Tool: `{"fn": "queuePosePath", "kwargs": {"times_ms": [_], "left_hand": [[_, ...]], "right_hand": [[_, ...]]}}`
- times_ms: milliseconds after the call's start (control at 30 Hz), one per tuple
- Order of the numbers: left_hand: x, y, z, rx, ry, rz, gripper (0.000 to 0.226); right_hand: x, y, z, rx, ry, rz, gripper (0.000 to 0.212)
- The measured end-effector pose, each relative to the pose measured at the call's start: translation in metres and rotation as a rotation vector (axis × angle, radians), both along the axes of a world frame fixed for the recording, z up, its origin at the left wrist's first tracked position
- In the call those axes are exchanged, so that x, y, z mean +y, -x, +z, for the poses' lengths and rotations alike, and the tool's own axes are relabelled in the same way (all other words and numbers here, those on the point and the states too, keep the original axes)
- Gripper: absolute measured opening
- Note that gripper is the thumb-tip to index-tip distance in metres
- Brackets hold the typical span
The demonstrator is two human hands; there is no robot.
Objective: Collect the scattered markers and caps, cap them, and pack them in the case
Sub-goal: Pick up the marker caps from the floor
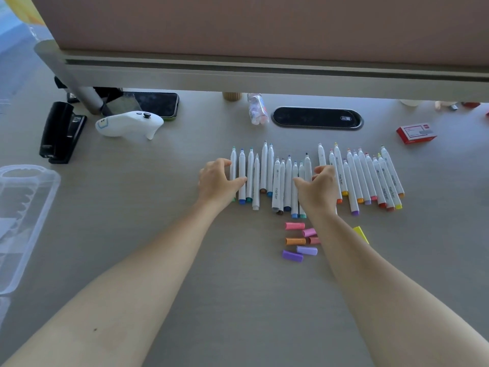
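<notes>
Several uncapped white markers lie side by side in two groups, a left group [267, 176] and a right group [370, 178], with their tips pointing away from me. My left hand [218, 180] curls round the left end of the left group, its thumb lying across the first markers. At that group's right end my right hand [318, 190] rests with curled fingers over a few markers. Several loose caps [299, 241] in pink, orange and purple sit just in front of the markers, and a yellow cap [360, 232] shows beside my right forearm. The clear plastic case [26, 205] lies at the far left.
A black stapler [60, 131], a white controller [129, 124] and a phone [156, 103] lie at the back left. A small bottle [258, 108], a black cable grommet [317, 117] and a red box [416, 132] sit behind the markers. A partition [264, 72] overhangs the back edge.
</notes>
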State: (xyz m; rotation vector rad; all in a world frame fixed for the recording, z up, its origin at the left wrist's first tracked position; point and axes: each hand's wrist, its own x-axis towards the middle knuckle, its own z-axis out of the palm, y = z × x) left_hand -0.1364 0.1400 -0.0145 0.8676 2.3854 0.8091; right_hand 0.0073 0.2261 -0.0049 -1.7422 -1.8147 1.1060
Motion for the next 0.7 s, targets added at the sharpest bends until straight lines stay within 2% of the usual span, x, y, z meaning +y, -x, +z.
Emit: {"fn": "queuePosePath", "kwargs": {"times_ms": [133, 267, 367, 567, 700], "left_hand": [[-0.008, -0.001, 0.005, 0.103, 0.035, -0.155, 0.055], [-0.021, 0.008, 0.02, 0.258, 0.222, -0.377, 0.064], [-0.037, 0.019, 0.037, 0.343, 0.317, -0.446, 0.063], [-0.098, 0.044, 0.075, 0.428, 0.37, -0.324, 0.056], [-0.163, 0.054, 0.088, 0.417, 0.416, -0.137, 0.053]], "right_hand": [[-0.008, -0.005, 0.008, -0.176, -0.12, 0.163, 0.04], [-0.019, -0.004, 0.027, -0.388, -0.198, 0.358, 0.041], [-0.033, 0.004, 0.044, -0.507, -0.24, 0.481, 0.044], [-0.065, 0.043, 0.072, -0.552, -0.337, 0.721, 0.044], [-0.1, 0.082, 0.086, -0.508, -0.394, 0.92, 0.039]]}}
